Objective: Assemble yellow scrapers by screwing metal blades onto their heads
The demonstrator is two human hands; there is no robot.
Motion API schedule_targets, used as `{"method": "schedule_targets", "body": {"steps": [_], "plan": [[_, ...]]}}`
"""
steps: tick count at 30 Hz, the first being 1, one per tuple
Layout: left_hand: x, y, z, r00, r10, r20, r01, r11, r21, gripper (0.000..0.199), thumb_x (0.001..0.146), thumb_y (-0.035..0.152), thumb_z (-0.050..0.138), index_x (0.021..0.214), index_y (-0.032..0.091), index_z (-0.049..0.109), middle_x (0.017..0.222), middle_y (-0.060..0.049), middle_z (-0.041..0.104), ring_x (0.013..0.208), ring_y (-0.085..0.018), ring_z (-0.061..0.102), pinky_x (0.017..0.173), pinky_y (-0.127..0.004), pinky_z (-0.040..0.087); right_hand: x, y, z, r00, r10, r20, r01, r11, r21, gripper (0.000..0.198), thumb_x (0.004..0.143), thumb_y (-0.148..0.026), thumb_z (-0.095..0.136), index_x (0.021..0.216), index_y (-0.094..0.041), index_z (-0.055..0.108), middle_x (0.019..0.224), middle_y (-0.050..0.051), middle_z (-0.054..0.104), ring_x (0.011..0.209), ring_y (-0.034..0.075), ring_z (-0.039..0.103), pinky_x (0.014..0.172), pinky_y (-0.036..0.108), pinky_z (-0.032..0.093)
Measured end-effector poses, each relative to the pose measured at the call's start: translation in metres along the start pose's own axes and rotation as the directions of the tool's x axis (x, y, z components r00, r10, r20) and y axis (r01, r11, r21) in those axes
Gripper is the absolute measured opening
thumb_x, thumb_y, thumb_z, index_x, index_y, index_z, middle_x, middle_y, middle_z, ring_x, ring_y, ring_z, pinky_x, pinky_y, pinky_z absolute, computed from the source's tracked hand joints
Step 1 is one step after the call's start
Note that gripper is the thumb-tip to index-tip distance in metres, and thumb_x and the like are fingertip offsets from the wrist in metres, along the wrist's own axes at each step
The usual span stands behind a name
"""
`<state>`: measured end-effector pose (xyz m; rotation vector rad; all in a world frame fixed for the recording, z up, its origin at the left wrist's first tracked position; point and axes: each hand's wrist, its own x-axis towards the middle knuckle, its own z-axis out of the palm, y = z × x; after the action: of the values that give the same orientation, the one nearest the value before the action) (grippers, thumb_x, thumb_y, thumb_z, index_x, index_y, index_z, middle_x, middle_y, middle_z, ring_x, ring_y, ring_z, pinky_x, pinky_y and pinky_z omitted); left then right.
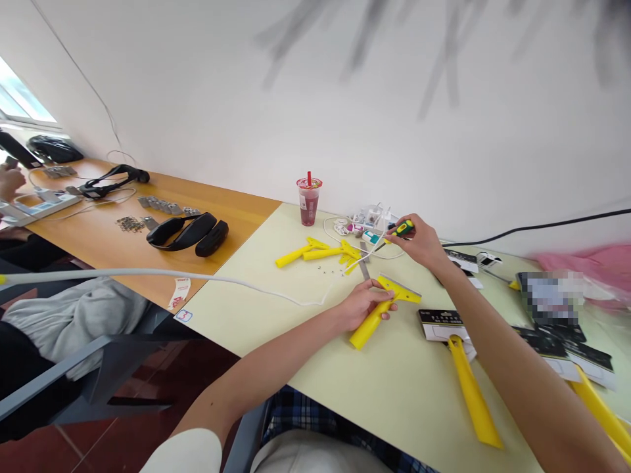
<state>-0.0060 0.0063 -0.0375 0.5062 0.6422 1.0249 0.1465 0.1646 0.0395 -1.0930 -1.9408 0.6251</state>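
Observation:
My left hand (363,305) is closed around a yellow scraper (369,325), whose wide head with a metal blade edge points up and to the right. Above the table, my right hand (419,240) grips a screwdriver (400,230) with a green and yellow handle; its shaft slants down to the left, apart from the scraper. Beyond my left hand lie yellow scraper parts (323,252), and near them several tiny screws (332,271) are scattered. A flat metal blade (363,263) rests between my two hands.
A drink cup (309,202) with a red straw stands near the wall, beside a power strip (377,217) and cables. Packaged yellow scrapers (473,394) lie on the right, near a phone (549,299). Leftward, a wooden table (246,203) bears black headsets (185,233); another person's hand (10,180) shows there.

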Motion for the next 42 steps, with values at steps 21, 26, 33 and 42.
{"method": "schedule_targets", "body": {"steps": [21,26,33,42], "plan": [[-0.004,0.0,0.003,1.0,0.013,-0.021,-0.013,1.0,-0.017,0.047,0.078,0.014,0.091,0.099,0.02,0.05,0.105,-0.008,0.068,0.077,-0.016,0.071,0.056,-0.025,0.046,-0.024,-0.083,-0.014,0.985,-0.142,-0.097,0.16,0.963,0.217,0.05,0.085,-0.057,0.086,0.115,-0.03,0.057,0.109,0.008,0.081,0.108,0.032,0.081,0.091,0.049,0.069],[-0.003,-0.001,0.003,0.999,0.016,-0.037,-0.017,1.0,-0.014,0.048,0.077,0.014,0.093,0.099,0.02,0.051,0.106,-0.009,0.07,0.077,-0.017,0.073,0.056,-0.026,0.047,-0.003,-0.102,0.039,0.959,-0.207,0.193,0.156,0.956,0.249,0.043,0.082,-0.047,0.087,0.107,-0.029,0.057,0.103,0.003,0.082,0.097,0.029,0.081,0.092,0.049,0.067],[-0.001,0.0,0.0,1.0,0.005,-0.028,-0.007,0.998,-0.055,0.048,0.075,0.012,0.091,0.098,0.021,0.05,0.102,-0.008,0.07,0.077,-0.018,0.074,0.057,-0.028,0.047,0.005,-0.086,0.107,0.906,-0.215,0.366,0.14,0.965,0.222,0.032,0.086,-0.039,0.08,0.104,-0.029,0.057,0.101,0.003,0.084,0.092,0.026,0.078,0.091,0.048,0.062],[0.001,-0.001,0.0,1.0,-0.006,-0.021,0.005,0.998,-0.058,0.049,0.074,0.011,0.091,0.099,0.021,0.05,0.104,-0.008,0.07,0.078,-0.018,0.073,0.058,-0.029,0.048,0.004,-0.085,0.11,0.882,-0.204,0.424,0.136,0.973,0.186,0.034,0.086,-0.042,0.082,0.102,-0.03,0.055,0.103,0.003,0.084,0.093,0.027,0.078,0.091,0.047,0.061]]}}
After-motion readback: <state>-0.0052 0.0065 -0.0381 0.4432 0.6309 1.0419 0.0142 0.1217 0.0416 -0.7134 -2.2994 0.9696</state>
